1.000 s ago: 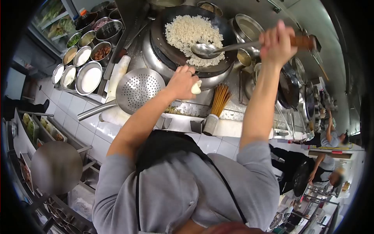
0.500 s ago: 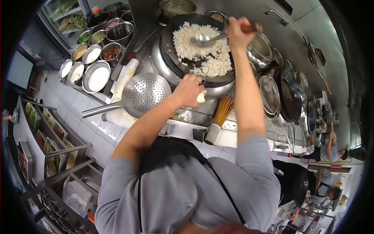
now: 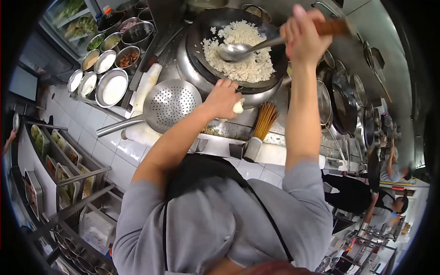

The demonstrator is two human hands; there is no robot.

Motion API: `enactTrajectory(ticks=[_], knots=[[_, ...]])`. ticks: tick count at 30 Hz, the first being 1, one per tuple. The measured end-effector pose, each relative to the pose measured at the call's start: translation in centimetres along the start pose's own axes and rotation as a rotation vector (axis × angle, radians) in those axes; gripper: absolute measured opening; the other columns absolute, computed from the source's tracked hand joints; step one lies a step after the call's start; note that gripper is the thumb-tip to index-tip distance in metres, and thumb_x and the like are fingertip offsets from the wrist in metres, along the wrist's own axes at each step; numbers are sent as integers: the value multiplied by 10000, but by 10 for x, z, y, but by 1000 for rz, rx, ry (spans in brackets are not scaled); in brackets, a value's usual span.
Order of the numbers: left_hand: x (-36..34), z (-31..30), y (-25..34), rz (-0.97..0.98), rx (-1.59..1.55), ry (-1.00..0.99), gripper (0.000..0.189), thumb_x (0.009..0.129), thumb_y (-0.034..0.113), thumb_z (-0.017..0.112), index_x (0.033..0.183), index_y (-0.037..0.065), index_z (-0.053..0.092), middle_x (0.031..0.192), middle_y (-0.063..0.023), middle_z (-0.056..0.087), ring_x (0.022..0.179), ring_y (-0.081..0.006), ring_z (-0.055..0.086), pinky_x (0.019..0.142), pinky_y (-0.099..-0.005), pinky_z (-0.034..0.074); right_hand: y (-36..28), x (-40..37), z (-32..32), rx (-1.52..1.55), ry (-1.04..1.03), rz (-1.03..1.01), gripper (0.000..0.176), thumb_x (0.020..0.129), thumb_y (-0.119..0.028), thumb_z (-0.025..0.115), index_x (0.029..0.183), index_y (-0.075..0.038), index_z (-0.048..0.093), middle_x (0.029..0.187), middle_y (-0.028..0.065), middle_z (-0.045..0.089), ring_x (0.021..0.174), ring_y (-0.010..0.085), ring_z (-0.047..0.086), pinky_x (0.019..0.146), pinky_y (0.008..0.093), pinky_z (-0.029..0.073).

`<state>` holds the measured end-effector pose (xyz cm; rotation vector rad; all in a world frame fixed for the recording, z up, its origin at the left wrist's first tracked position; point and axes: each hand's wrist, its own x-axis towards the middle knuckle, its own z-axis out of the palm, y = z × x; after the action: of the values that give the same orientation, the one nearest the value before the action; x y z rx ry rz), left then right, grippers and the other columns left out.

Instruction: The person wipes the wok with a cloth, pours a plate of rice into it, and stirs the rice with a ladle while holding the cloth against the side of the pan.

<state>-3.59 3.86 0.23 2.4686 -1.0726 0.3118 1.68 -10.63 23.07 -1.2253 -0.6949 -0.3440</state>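
Steel cooking range (image 3: 167, 59) fills the view, crowded along both sides: round steel seasoning bowls (image 3: 113, 89) line its left edge, three in the nearest row, and dark pans (image 3: 343, 103) overlap along its right edge. One round black wok (image 3: 206, 25) of white rice (image 3: 245, 64) sits at the far middle, with open room only above it. The left hand (image 3: 224, 98) grips a white cloth (image 3: 238, 107) at the wok's near rim, just beside one perforated steel skimmer (image 3: 172, 104). The right hand (image 3: 305, 36) is closed on the wooden handle of one long steel ladle (image 3: 231, 52), its bowl on the rice. Since half a second ago the right hand has swung up and rightward, while the left has stayed put.
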Motion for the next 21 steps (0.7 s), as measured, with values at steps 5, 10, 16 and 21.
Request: enactTrajectory(ticks=[5, 10, 16, 21], knots=[[0, -3, 1, 2, 33, -44, 474, 585, 389, 736, 963, 104, 711, 1031, -121, 565, 1057, -296, 485, 926, -403, 362, 96, -16, -36, -220, 336, -203, 320, 826, -3, 649, 648, -110, 406, 490, 0, 431, 388, 104, 416, 399, 284, 380], [0, -4, 5, -43, 41, -95, 496, 578, 375, 739, 997, 112, 708, 1051, -134, 564, 1057, -304, 487, 947, -401, 353, -13, 3, -17, -149, 249, -56, 303, 820, -29, 669, 650, -100, 429, 479, -3, 422, 376, 97, 402, 390, 282, 370], [3, -7, 3, -33, 18, -77, 495, 562, 388, 753, 965, 105, 706, 1046, -139, 568, 1063, -304, 490, 941, -413, 358, 70, -21, -45, -167, 449, -171, 293, 818, -4, 657, 667, -78, 417, 483, 39, 458, 369, 134, 440, 400, 321, 420], [0, -9, 5, -33, -19, -74, 493, 546, 367, 752, 964, 111, 714, 1051, -129, 570, 1080, -297, 480, 966, -407, 345, -28, -12, -52, -139, 360, -56, 311, 829, -84, 660, 612, -88, 437, 479, 30, 459, 348, 133, 422, 356, 287, 373]])
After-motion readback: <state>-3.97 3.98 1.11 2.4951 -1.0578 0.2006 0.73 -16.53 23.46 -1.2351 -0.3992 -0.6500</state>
